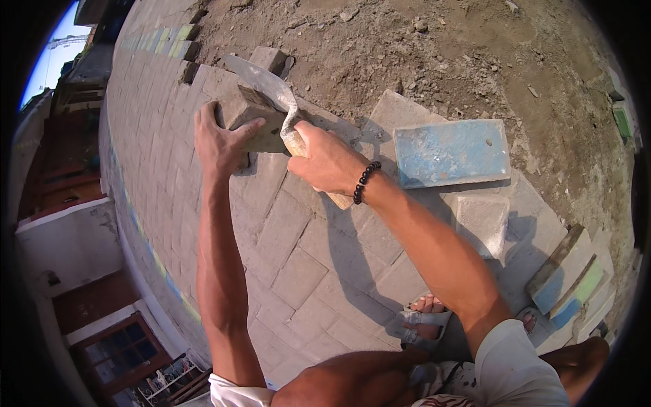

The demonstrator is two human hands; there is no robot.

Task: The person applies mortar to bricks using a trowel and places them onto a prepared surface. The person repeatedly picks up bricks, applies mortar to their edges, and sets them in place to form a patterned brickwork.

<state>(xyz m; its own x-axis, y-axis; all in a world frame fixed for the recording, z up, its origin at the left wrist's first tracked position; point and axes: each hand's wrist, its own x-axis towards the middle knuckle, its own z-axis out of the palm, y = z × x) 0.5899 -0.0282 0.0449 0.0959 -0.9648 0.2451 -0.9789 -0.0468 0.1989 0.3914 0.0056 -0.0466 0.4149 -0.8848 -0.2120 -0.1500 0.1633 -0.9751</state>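
My left hand [217, 139] grips a grey concrete paving block [251, 115] at the edge of the laid pavers. My right hand [319, 159] is closed around the wooden handle of a trowel [264, 81], whose metal blade lies along the top and far side of that block; whether it touches cannot be made out exactly. To the right of my right hand lie a blue-faced rectangular block [451, 151] and a smaller pale block [480, 222].
Interlocking pavers [285, 244] cover the ground, bordered above by loose rubble and dirt [461, 54]. Painted blocks [566, 292] lie at the lower right near my sandalled feet [424, 319]. A building wall [68, 251] with a door runs along the left.
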